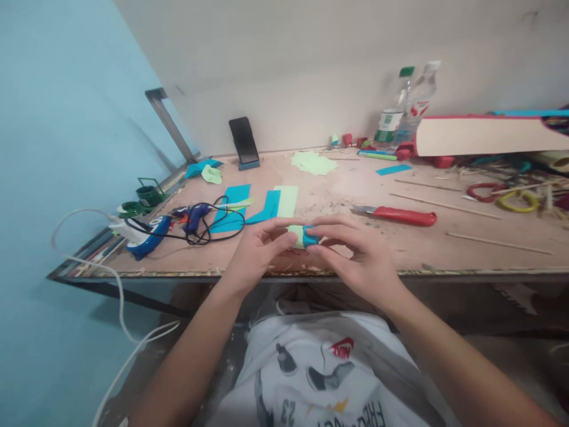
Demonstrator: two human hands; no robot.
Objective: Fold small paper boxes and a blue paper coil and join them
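Between both hands, just above the table's front edge, is a small paper piece [299,236], light green on the left and blue on the right. My left hand [262,246] pinches its green end between thumb and fingers. My right hand [355,252] grips the blue end with thumb and fingertips. Behind the left hand lie blue paper sheets [237,196] and a pale green sheet [288,201]. A knife with a red handle [404,216] rests beyond the right hand, its blade pointing left.
A blue glue gun [195,218] with a tangled black cord and a blue power strip [149,237] sit at left. A phone [244,141] stands at the back. Two bottles [391,115], thin sticks [444,205], scissors [518,200] and a large box-like piece [484,136] occupy the right.
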